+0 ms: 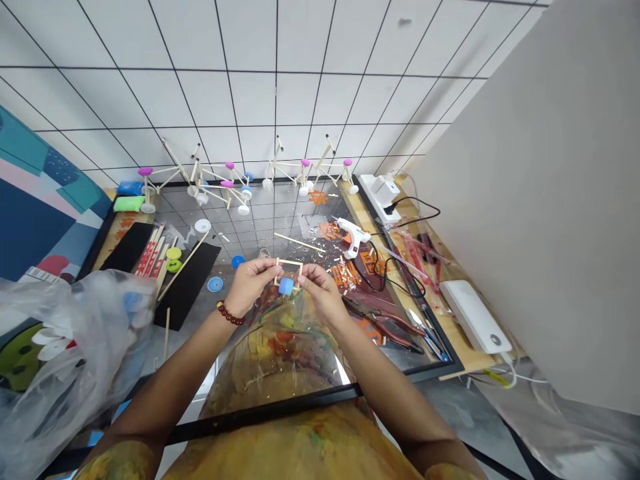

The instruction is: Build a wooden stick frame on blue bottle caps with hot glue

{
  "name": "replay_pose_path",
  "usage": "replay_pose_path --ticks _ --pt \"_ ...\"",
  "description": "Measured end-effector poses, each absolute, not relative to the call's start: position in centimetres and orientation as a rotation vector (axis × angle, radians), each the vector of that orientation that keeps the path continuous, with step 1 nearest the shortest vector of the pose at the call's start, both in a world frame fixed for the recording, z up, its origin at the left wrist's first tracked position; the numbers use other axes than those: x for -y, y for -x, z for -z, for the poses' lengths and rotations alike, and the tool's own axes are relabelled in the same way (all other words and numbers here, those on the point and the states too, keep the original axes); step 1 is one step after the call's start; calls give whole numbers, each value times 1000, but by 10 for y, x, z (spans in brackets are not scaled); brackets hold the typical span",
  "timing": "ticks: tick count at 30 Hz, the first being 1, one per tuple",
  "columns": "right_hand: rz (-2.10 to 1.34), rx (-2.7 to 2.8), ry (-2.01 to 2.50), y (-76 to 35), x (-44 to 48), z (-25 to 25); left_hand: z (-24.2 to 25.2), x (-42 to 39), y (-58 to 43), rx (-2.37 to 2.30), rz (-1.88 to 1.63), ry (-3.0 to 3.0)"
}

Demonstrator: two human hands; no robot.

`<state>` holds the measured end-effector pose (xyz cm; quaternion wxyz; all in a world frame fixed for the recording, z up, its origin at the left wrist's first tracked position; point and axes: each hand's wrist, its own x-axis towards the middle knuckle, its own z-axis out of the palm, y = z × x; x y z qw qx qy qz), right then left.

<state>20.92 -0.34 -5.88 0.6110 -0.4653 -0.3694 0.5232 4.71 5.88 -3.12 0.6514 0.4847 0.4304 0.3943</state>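
Between my two hands is a small rectangular frame of pale wooden sticks (290, 262), held above the shiny tabletop. My left hand (249, 285) pinches its left side between thumb and fingers. The right side is pinched by my right hand (320, 288). A blue piece (286, 287) shows at the frame's lower edge; whether it is fixed there I cannot tell. Near my left hand lie a round blue disc (215, 285) and a darker blue cap (238, 262). Just beyond the frame, a loose wooden stick (300, 242) lies on the table.
Several stick models with wheels (227, 185) stand along the tiled wall. To the right are a white glue gun (353, 237), its black cord, pliers (390, 327) and a white power strip (377, 193). Black sheets (187, 283), sticks and a plastic bag (95, 360) lie left.
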Motion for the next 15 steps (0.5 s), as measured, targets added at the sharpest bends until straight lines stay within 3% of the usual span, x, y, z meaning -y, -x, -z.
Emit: replay_pose_path --ticks 15 --pt "-931 1183 1284 -214 6 62 52 -48 -54 -921 -763 -1167"
